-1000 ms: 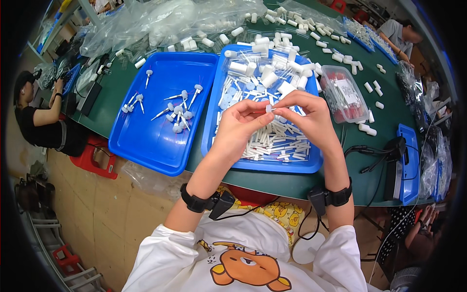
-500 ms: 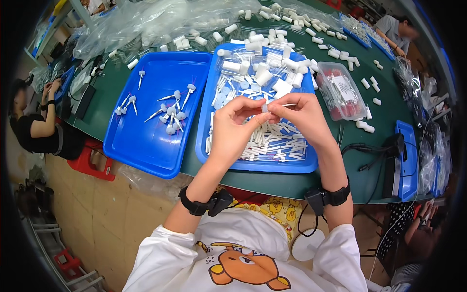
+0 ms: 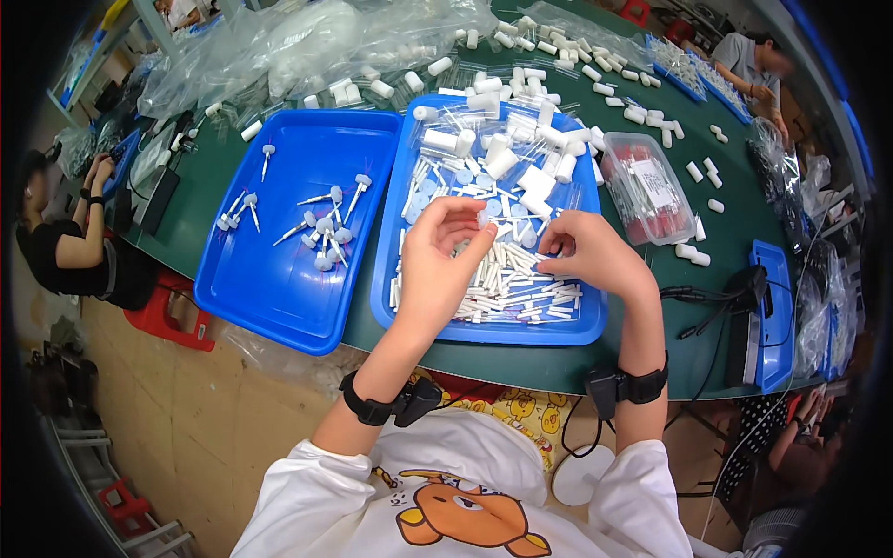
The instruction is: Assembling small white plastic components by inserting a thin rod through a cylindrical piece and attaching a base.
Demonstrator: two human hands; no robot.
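Over the right-hand blue tray (image 3: 381, 302), my left hand (image 3: 437, 270) pinches a small pale disc (image 3: 483, 219) between thumb and fingertips. My right hand (image 3: 595, 256) is lower, at the right side of a heap of thin white sticks (image 3: 530, 298) in the same tray. Its thumb and fingers are bent close together among the sticks; whatever lies between them is too small to make out. Light-blue discs (image 3: 463, 176) lie loose behind my hands, and white foam cylinders (image 3: 502, 165) fill the far part of the tray.
On the left, a second blue tray (image 3: 279, 307) holds several stick-and-disc pieces (image 3: 326, 232). A clear plastic box (image 3: 688, 223) with red contents stands at the right. Black cables (image 3: 712, 293) lie beyond it. Clear plastic bags (image 3: 307, 46) cover the far side. Other people sit around the table.
My hands have moved apart. The right one has dropped down and right to the white sticks, while the left keeps the disc and has lowered slightly.
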